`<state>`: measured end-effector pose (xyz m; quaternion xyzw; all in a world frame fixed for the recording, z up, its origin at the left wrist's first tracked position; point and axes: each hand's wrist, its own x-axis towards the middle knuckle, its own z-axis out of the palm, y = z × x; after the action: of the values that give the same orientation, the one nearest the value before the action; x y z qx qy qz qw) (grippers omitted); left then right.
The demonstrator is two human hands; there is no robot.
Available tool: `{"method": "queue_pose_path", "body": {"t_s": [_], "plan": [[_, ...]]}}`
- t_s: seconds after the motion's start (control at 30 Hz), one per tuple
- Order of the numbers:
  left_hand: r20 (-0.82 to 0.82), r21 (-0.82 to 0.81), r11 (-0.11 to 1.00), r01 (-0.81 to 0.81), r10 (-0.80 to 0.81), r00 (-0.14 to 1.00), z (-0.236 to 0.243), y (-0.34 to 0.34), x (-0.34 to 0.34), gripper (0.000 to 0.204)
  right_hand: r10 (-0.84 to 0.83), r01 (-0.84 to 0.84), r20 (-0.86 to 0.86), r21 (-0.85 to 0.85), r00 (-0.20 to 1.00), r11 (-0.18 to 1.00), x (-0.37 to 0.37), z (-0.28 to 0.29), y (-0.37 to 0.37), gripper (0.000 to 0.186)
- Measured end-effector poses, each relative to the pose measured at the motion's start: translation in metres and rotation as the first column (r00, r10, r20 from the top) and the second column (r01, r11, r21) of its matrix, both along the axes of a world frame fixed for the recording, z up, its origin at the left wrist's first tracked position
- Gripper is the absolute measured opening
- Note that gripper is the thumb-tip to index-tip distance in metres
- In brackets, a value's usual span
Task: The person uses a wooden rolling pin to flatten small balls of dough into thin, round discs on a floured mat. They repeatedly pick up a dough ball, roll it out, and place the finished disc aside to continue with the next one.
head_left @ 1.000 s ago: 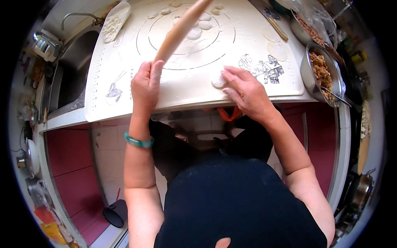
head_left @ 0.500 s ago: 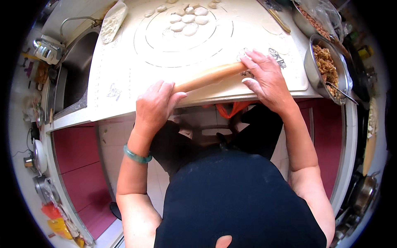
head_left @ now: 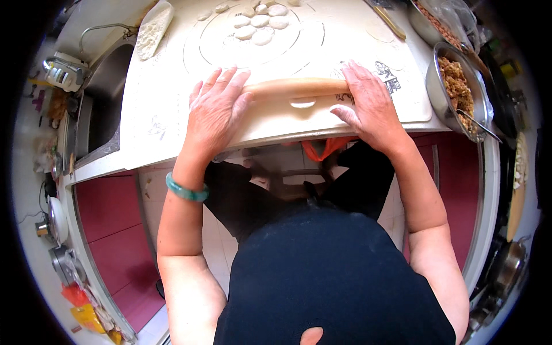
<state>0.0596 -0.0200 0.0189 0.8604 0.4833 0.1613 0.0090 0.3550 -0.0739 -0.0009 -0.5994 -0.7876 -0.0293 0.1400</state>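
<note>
A wooden rolling pin [head_left: 296, 88] lies nearly level across the near part of the floured mat [head_left: 276, 118]. My left hand [head_left: 214, 106] bears on its left end, fingers stretched forward and thumb toward the pin. Over the right end rests my right hand [head_left: 371, 103], its fingers extended and the thumb apart, pointing left. Just below the pin's middle a pale edge of dough [head_left: 302, 103] shows; the pin covers the rest. Farther off, several small flattened dough pieces [head_left: 260, 21] sit clustered inside the mat's printed circles.
A steel bowl of brown chopped filling [head_left: 457, 92] with a spoon stands at the right. Behind it is a second bowl [head_left: 428, 23] under plastic. A bag of flour [head_left: 154, 31] lies at the far left beside the sink [head_left: 109, 86]. A long-handled tool [head_left: 390, 22] rests far right.
The rolling pin has gone from slanted to nearly level, its left end moving away from me. My left hand has moved forward and its fingers have straightened. The dough edge now shows.
</note>
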Motion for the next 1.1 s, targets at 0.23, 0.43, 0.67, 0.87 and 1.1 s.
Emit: {"method": "queue_pose_path", "body": {"t_s": [0.23, 0.43, 0.67, 0.87, 1.1], "plan": [[-0.039, -0.042, 0.996, 0.078, -0.079, 0.996, -0.009, -0.045, -0.013, 0.051, 0.054, -0.054, -0.002, -0.012, 0.999, 0.998, -0.001, 0.009, -0.053, 0.085], [-0.031, 0.012, 1.000, -0.022, 0.022, 0.999, -0.002, 0.020, 0.005, 0.048, -0.018, 0.013, -0.078, -0.063, 0.997, 0.998, 0.008, 0.006, 0.020, 0.081], [-0.143, -0.085, 0.994, 0.065, -0.077, 0.987, -0.007, -0.074, -0.011, 0.058, 0.125, -0.124, 0.020, -0.052, 0.992, 0.991, 0.011, 0.014, -0.064, 0.088], [-0.013, -0.039, 0.999, -0.026, 0.026, 1.000, -0.007, 0.010, 0.005, 0.053, 0.023, -0.023, -0.022, -0.025, 0.999, 0.999, 0.012, 0.009, 0.018, 0.083], [-0.126, -0.107, 0.994, 0.023, -0.036, 0.991, -0.006, -0.059, -0.005, 0.056, 0.119, -0.116, 0.033, -0.066, 0.992, 0.991, 0.014, 0.013, -0.054, 0.088]]}}
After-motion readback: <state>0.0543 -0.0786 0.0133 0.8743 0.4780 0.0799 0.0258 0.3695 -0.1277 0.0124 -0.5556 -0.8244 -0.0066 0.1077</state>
